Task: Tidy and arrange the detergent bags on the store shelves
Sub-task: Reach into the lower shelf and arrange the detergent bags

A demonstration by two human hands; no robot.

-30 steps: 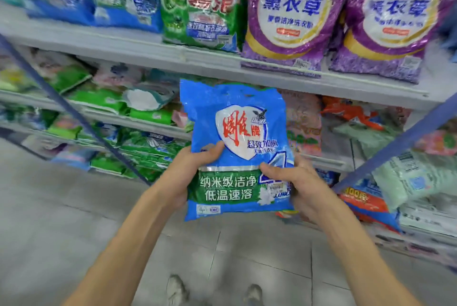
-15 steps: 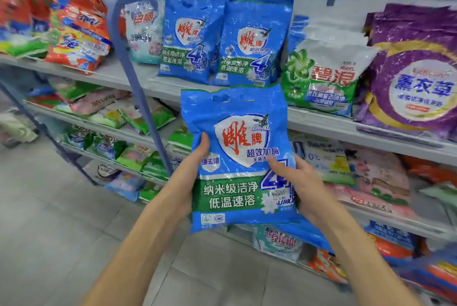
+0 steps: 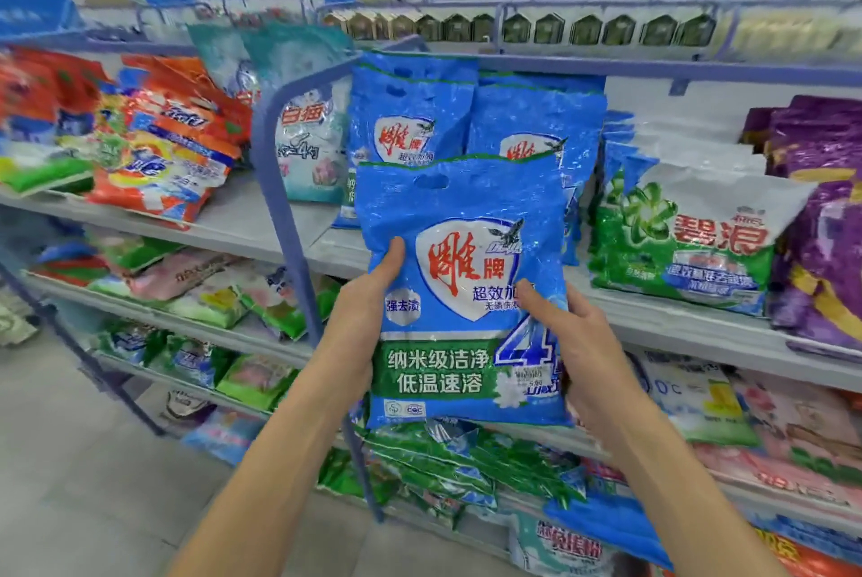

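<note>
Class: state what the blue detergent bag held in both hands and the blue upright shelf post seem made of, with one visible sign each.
Blue detergent bag: probably thin glossy plastic film; it crinkles and glints in specks. Blue upright shelf post: likely painted metal tube, from its smooth bend and even coat; uncertain.

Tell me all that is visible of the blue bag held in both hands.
The blue detergent bag is a glossy, crinkled plastic pouch with a handle slot near its top, a white shield with red characters and a green band below. It is upright, front toward the camera, before matching bags. The left hand grips its left edge, the right hand its right edge, thumbs on the front.
</note>
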